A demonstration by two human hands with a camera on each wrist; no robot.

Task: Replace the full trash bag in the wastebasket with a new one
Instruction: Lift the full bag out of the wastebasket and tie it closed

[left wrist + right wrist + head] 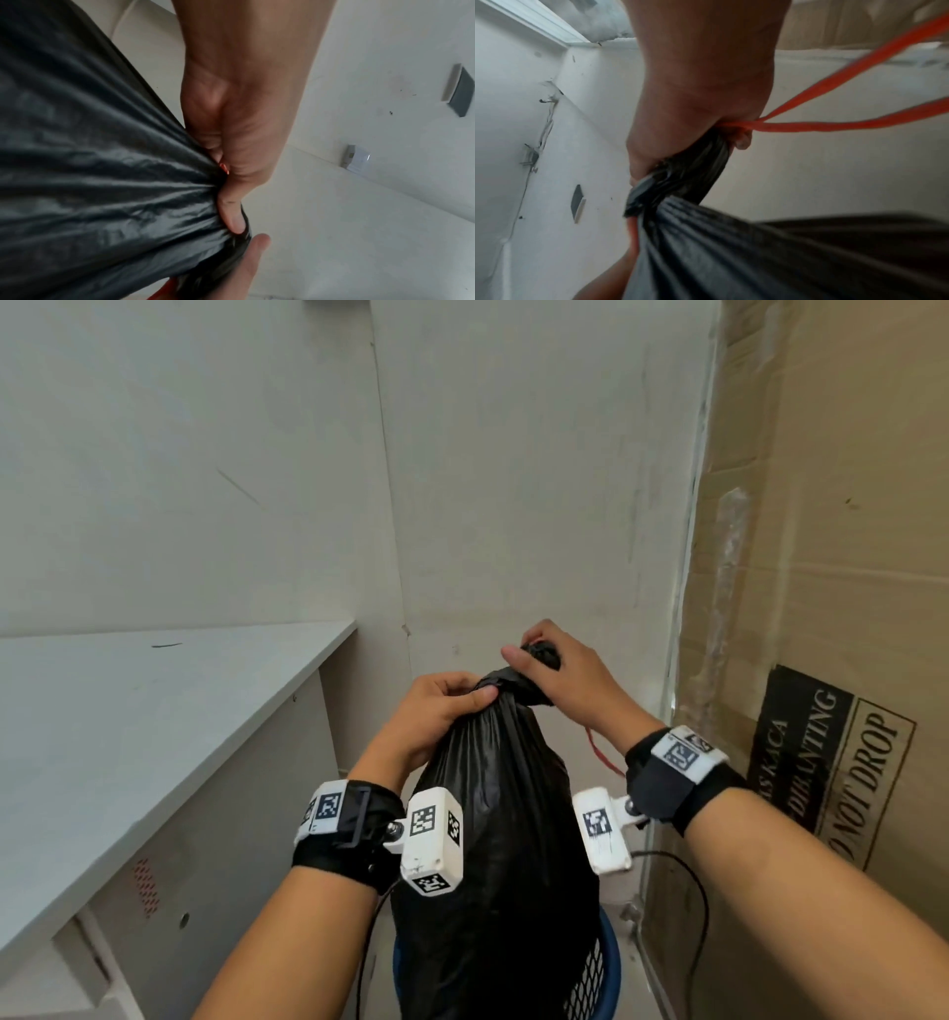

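Note:
A full black trash bag stands tall out of a blue mesh wastebasket at the bottom of the head view. Its top is gathered into a twisted neck. My left hand grips the bag just below that neck, thumb pressed against the plastic. My right hand clutches the twisted top a little higher, together with an orange-red drawstring that loops away to the right. A red string also hangs beneath my right wrist.
A white desk runs along the left, close to the basket. A large cardboard box marked "DO NOT DROP" stands against the right. White walls close the corner behind. A black cable trails by the box.

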